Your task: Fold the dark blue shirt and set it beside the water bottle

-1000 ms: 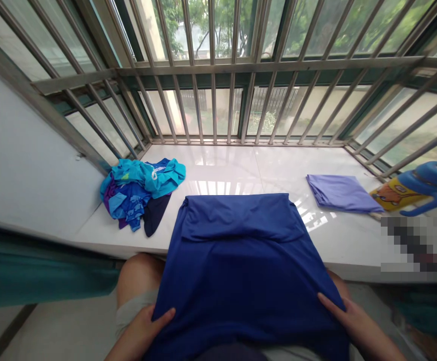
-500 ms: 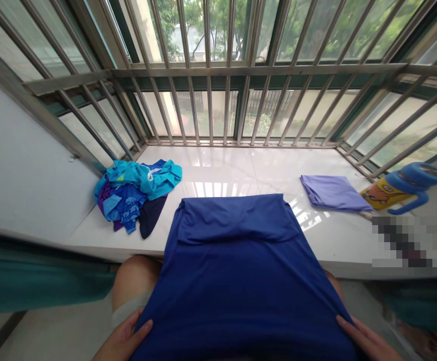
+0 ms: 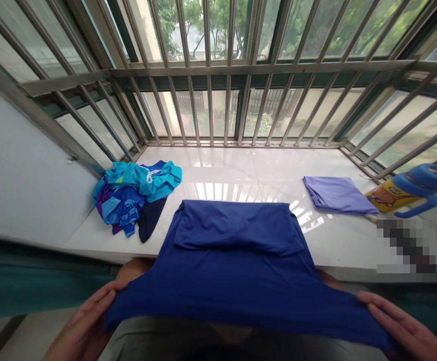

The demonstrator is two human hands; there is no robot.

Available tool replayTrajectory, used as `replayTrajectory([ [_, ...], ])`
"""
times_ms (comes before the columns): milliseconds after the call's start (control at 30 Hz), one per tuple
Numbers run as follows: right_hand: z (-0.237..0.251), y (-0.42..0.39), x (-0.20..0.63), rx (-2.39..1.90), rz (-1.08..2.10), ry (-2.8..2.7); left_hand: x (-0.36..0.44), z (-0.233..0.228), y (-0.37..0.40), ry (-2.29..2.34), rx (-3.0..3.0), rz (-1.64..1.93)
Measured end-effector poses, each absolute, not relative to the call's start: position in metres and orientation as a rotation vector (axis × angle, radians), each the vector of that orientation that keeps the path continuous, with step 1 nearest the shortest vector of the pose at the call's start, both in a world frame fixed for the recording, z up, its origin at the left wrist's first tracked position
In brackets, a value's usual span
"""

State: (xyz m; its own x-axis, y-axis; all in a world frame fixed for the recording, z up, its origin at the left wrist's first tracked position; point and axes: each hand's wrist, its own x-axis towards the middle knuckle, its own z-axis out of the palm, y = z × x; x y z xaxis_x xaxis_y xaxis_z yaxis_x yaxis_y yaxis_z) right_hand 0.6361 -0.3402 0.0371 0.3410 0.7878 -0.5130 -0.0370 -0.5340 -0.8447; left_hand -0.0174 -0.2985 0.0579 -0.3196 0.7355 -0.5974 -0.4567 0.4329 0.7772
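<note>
The white worktop [image 3: 263,170] runs left to right in front of you under the barred window [image 3: 218,75]. Your dark blue garment [image 3: 237,265] lies with its far part folded over on the near edge of the worktop, and its near part is stretched wide towards you above your lap. At the far left of the worktop sits a heap of turquoise and blue clothes [image 3: 135,198]. At the right lies a folded lilac cloth [image 3: 336,194], and just beyond it to the right a blue and yellow bottle [image 3: 410,190] lies on its side. Your left hand [image 3: 85,326] grips the garment's near left corner; your right hand [image 3: 402,326] grips its near right corner.
</note>
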Motion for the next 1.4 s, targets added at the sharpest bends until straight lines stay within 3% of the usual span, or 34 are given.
replayTrajectory([
  [233, 0.074, -0.194, 0.607, -1.431, 1.423, -0.643, 0.035, 0.063, -0.148, 1.118, 0.4, 1.368],
  [467, 0.012, -0.091, 0.607, -1.518, 1.348, -0.781, 0.067, 0.005, -0.05, 1.269, 0.573, 1.224],
  [600, -0.02, -0.076, 0.62, -1.795, 1.111, -1.016, 0.061, -0.024, -0.031, 1.454, 1.007, 1.156],
  [700, -0.027, -0.068, 0.626, -1.932, 0.688, -1.386, 0.051, -0.027, -0.018, 1.575, 1.567, 0.911],
  [833, -0.015, -0.046, 0.624, -1.776, 0.286, -1.986, 0.049, -0.011, 0.015, 1.591, 2.109, 0.395],
  [1133, 0.024, 0.009, 0.605, -1.975, 0.817, -2.385, 0.086, 0.044, 0.077, 1.432, 2.202, -0.499],
  [1233, 0.043, 0.012, 0.603, -1.939, 0.82, -2.438, 0.091, 0.068, 0.078, 1.343, 2.262, -0.512],
  [1400, 0.101, 0.0, 0.608, -1.789, 0.414, -2.301, 0.076, 0.122, 0.077, 1.476, 2.453, 0.02],
])
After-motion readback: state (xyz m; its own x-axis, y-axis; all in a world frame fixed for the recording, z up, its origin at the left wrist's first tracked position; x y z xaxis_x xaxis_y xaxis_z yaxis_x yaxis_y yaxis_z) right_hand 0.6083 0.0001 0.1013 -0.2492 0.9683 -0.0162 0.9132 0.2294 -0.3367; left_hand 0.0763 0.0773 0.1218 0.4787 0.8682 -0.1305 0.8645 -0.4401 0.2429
